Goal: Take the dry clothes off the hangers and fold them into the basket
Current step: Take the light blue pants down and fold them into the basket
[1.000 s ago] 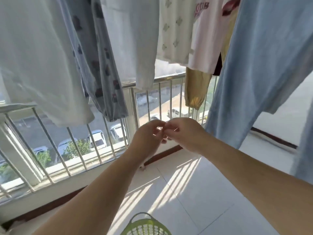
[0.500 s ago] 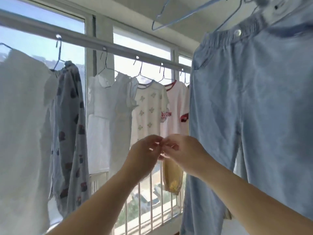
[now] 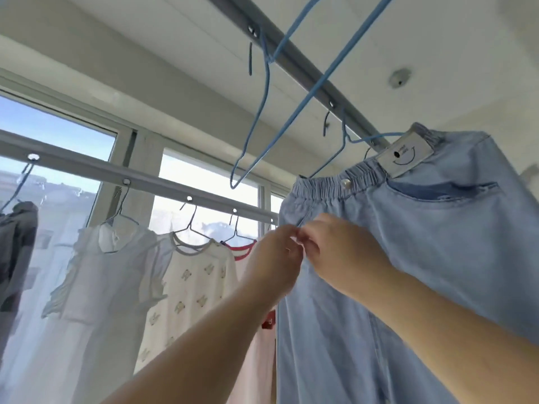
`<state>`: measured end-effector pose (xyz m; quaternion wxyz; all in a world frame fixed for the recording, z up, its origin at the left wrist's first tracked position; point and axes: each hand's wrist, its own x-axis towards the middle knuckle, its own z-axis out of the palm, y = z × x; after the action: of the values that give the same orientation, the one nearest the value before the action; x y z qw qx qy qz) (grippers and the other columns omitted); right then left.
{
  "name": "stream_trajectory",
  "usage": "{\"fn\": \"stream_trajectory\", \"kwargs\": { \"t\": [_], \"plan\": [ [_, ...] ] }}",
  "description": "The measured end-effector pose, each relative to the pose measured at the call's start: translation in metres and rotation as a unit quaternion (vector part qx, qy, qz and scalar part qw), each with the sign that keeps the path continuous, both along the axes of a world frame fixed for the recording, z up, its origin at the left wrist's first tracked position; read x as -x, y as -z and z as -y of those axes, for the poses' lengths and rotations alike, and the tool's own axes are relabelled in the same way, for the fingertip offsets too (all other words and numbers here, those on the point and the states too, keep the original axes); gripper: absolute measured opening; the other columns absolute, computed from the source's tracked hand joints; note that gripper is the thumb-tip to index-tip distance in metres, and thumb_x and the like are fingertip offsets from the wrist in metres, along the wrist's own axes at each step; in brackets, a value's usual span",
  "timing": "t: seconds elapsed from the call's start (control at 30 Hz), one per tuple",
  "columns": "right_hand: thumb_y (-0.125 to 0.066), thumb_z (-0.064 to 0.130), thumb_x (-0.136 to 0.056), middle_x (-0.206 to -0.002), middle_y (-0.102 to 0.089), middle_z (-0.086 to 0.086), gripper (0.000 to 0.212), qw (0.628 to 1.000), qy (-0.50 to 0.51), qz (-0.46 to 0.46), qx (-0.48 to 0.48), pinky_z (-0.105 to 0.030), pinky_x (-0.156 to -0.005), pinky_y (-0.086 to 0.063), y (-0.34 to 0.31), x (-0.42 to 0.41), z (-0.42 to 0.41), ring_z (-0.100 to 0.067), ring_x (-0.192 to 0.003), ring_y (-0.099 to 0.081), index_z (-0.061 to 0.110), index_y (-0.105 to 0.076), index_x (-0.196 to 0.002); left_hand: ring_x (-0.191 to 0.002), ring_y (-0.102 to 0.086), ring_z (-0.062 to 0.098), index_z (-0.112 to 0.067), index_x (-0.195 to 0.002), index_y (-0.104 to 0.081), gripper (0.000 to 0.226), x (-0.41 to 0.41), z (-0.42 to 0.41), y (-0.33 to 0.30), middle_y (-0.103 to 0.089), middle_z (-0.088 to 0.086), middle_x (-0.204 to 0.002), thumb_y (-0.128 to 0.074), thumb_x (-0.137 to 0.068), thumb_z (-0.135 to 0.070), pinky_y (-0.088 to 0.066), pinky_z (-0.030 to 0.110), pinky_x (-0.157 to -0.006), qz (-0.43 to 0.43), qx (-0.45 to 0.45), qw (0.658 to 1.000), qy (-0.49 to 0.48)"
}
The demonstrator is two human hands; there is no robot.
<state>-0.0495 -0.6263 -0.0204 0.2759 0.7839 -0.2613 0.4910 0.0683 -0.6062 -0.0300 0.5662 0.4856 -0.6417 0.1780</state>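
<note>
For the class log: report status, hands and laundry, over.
Left hand and right hand fingertips together, nothing clearly held. Light blue trousers still clipped up. Nothing blocking.

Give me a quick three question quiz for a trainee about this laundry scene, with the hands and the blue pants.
1. True or false: the light blue pants are clipped up by a white clip.
2. Which hangs bare? A) blue hanger B) the hanger under the white ruffled top
3. Where do the left hand and right hand meet?

Key: 1 true. 2 A. 3 Fingertips together in front of the pants, just below the waistband.
</note>
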Motion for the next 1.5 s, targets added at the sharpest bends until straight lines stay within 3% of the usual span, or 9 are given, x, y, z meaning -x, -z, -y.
{"fn": "stream_trajectory", "kwargs": {
  "t": [0.1, 0.2, 0.33, 0.57, 0.67, 0.83, 1.07, 1.27, 1.5],
  "plan": [
    [-0.051, 0.019, -0.09, -0.107, -0.058, -0.003, 0.022, 0.988, 0.09, -0.012, 0.124, -0.035, -0.084, -0.036, -0.028, 0.006, 0.006, -0.025, -0.102, -0.054, 0.018, -0.06, -0.111, -0.117, -0.046, 0.018, -0.025, -0.128, -0.046, 0.04, 0.008, 0.02, -0.026, -0.042, 0.002, -0.128, -0.047, -0.092, -0.009, -0.034, 0.021, -0.09, 0.02, 0.054, 0.998, -0.039],
    [-0.046, 0.006, -0.08, -0.095, -0.063, -0.007, 0.028, 0.963, 0.136, 0.025, 0.231, -0.039, -0.079, -0.04, -0.054, 0.01, 0.006, -0.03, -0.096, -0.057, 0.013, -0.067, -0.098, -0.132, -0.025, 0.018, -0.024, -0.142, -0.03, 0.061, 0.017, 0.035, -0.05, -0.029, 0.002, -0.141, -0.045, -0.087, -0.001, -0.022, 0.02, -0.101, 0.041, 0.107, 0.991, -0.064],
    [-0.031, 0.016, -0.094, -0.128, -0.047, 0.0, 0.036, 0.952, 0.234, -0.017, 0.198, -0.04, -0.105, -0.022, -0.088, 0.016, 0.002, -0.021, -0.126, -0.035, 0.02, -0.046, -0.126, -0.137, -0.019, 0.02, -0.031, -0.143, -0.027, 0.073, 0.02, 0.043, -0.088, -0.022, 0.0, -0.149, -0.042, -0.081, 0.006, -0.024, 0.036, -0.113, 0.045, 0.112, 0.989, -0.088],
    [-0.03, 0.012, -0.091, -0.144, -0.036, -0.006, 0.045, 0.909, 0.391, -0.104, 0.103, -0.058, -0.109, -0.005, -0.126, 0.015, 0.013, -0.029, -0.14, -0.01, 0.021, -0.043, -0.134, -0.133, -0.033, 0.021, -0.026, -0.126, -0.052, 0.048, 0.011, 0.048, -0.123, -0.042, 0.001, -0.139, -0.045, -0.083, -0.005, -0.028, 0.047, -0.11, 0.093, 0.024, 0.976, -0.193],
    [-0.032, 0.009, -0.09, -0.141, -0.038, -0.008, 0.046, 0.901, 0.403, -0.124, 0.101, -0.057, -0.107, -0.008, -0.126, 0.015, 0.02, -0.028, -0.137, -0.015, 0.021, -0.043, -0.133, -0.123, -0.044, 0.023, -0.025, -0.12, -0.056, 0.038, 0.011, 0.048, -0.12, -0.051, 0.0, -0.128, -0.045, -0.087, -0.01, -0.029, 0.05, -0.107, 0.108, 0.006, 0.972, -0.21],
    [-0.034, 0.008, -0.091, -0.139, -0.035, -0.011, 0.049, 0.91, 0.379, -0.113, 0.126, -0.053, -0.102, -0.023, -0.129, 0.018, 0.026, -0.028, -0.132, -0.021, 0.025, -0.043, -0.136, -0.124, -0.036, 0.026, -0.026, -0.128, -0.049, 0.037, 0.007, 0.045, -0.117, -0.045, 0.004, -0.126, -0.045, -0.092, -0.02, -0.03, 0.051, -0.102, 0.176, 0.009, 0.941, -0.289],
    [-0.03, 0.002, -0.092, -0.135, -0.039, -0.012, 0.045, 0.934, 0.336, -0.076, 0.1, -0.059, -0.105, -0.021, -0.127, 0.034, 0.028, -0.03, -0.13, -0.027, 0.021, -0.043, -0.13, -0.106, -0.052, 0.02, -0.02, -0.117, -0.056, 0.034, -0.001, 0.038, -0.115, -0.057, 0.002, -0.118, -0.059, -0.085, -0.031, -0.04, 0.03, -0.089, 0.176, 0.045, 0.964, -0.196],
    [-0.035, 0.004, -0.095, -0.122, -0.051, -0.012, 0.028, 0.936, 0.342, -0.058, 0.062, -0.062, -0.104, -0.022, -0.134, 0.043, 0.027, -0.037, -0.116, -0.047, 0.013, -0.049, -0.118, -0.105, -0.056, 0.021, -0.016, -0.109, -0.061, 0.035, 0.0, 0.027, -0.106, -0.063, 0.003, -0.115, -0.066, -0.082, -0.039, -0.038, 0.027, -0.082, 0.18, 0.065, 0.965, -0.181],
    [-0.033, 0.007, -0.097, -0.115, -0.054, -0.014, 0.021, 0.955, 0.29, -0.029, 0.049, -0.055, -0.099, -0.032, -0.129, 0.051, 0.03, -0.038, -0.11, -0.05, 0.009, -0.045, -0.114, -0.095, -0.053, 0.022, -0.01, -0.108, -0.06, 0.041, -0.004, 0.019, -0.1, -0.061, 0.007, -0.104, -0.066, -0.082, -0.04, -0.034, 0.026, -0.074, 0.14, 0.051, 0.973, -0.174]
  ]
}}
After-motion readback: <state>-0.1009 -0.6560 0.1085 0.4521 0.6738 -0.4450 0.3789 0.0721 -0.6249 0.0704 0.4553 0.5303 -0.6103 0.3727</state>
